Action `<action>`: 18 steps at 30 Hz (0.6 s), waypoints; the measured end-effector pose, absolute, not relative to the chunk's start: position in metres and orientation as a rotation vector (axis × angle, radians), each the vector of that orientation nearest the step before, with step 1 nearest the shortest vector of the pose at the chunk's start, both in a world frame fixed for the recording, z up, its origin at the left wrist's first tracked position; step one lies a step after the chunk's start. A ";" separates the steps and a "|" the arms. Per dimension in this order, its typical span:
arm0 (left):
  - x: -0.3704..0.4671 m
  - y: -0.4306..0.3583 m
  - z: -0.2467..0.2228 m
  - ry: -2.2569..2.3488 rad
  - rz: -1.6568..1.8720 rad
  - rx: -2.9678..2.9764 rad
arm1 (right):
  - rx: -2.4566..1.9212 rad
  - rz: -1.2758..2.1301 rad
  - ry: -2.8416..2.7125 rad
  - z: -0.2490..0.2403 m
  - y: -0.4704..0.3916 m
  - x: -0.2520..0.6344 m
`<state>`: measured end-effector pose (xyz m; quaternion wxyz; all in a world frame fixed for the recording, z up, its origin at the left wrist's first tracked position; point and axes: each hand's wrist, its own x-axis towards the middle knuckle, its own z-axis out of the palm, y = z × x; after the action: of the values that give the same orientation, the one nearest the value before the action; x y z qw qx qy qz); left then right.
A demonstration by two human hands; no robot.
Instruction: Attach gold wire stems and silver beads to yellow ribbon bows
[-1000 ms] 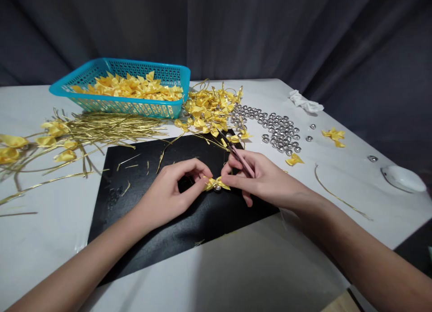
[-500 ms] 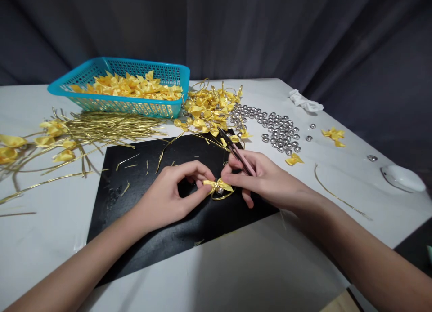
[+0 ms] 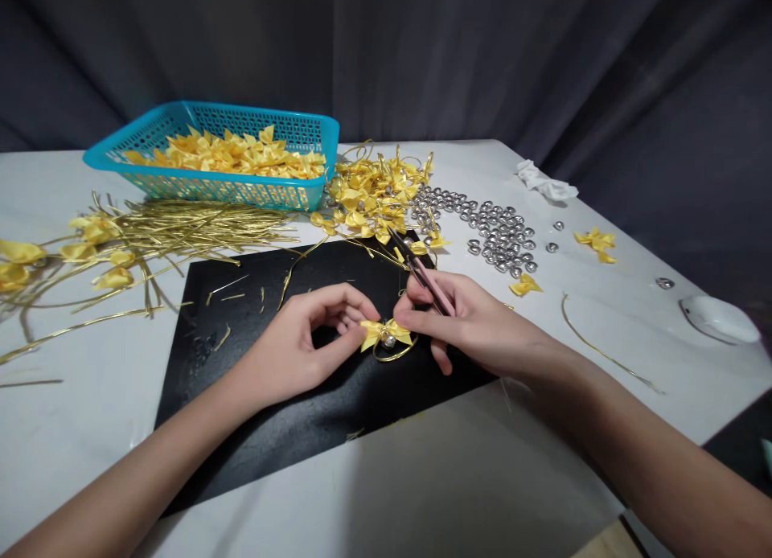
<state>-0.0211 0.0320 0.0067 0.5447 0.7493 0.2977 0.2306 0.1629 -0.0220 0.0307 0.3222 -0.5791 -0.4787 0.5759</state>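
Observation:
A yellow satin ribbon bow [image 3: 372, 333] lies between my two hands, with a clear silvery bead [image 3: 389, 342] at its middle and a loop of gold cord [image 3: 386, 359] hanging below. The thumb and fingers of my left hand [image 3: 319, 333] pinch its left wing. On the other wing rest the thumb and fingertip of my right hand [image 3: 449, 317]. That hand also keeps slim black-and-pink tweezers [image 3: 416, 264] in its grasp, their points toward the back. Beneath everything is a black mat [image 3: 253, 429] with bits of cord on it.
A blue basket [image 3: 235, 174] of yellow bows stands at the back left. In front lies a bundle of gold cords [image 3: 205, 227]. Corded bows [image 3: 374, 188] are heaped beside scattered silvery beads [image 3: 503, 232]. Farther right are a crumpled white tissue [image 3: 546, 182] and a white oval object [image 3: 720, 320].
Both hands have shifted very slightly left with the bow. My left fingers have moved a little outward, so more of the bow's left wing shows. The tweezers stay in my right hand.

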 end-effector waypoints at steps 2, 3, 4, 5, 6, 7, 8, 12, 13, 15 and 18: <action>-0.021 0.032 0.006 0.703 0.562 1.789 | -1.507 1.508 -1.257 0.030 -0.022 0.163; -0.021 0.032 0.006 0.704 0.575 1.809 | -1.500 1.504 -1.251 0.030 -0.022 0.163; -0.021 0.031 0.005 0.707 0.591 1.839 | -1.495 1.500 -1.245 0.030 -0.022 0.163; -0.021 0.030 0.005 0.705 0.609 1.878 | -1.491 1.498 -1.241 0.030 -0.022 0.164; -0.021 0.030 0.004 0.701 0.622 1.920 | -1.489 1.499 -1.239 0.030 -0.022 0.164; -0.021 0.029 0.003 0.693 0.632 1.959 | -1.488 1.501 -1.240 0.029 -0.022 0.164; -0.021 0.029 0.003 0.686 0.641 1.991 | -1.488 1.504 -1.242 0.029 -0.022 0.165; -0.021 0.028 0.001 0.684 0.674 2.061 | -1.492 1.507 -1.240 0.030 -0.022 0.164; -0.021 0.028 0.001 0.683 0.685 2.083 | -1.490 1.508 -1.237 0.030 -0.022 0.164; -0.022 0.027 0.001 0.683 0.711 2.139 | -1.490 1.511 -1.228 0.031 -0.022 0.163; -0.023 0.026 0.000 0.678 0.765 2.248 | -1.491 1.515 -1.215 0.031 -0.022 0.163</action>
<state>-0.0229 0.0259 -0.0001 0.3299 0.8594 0.2592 0.2924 0.1626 -0.0217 0.0312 0.3397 -0.5726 -0.4667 0.5821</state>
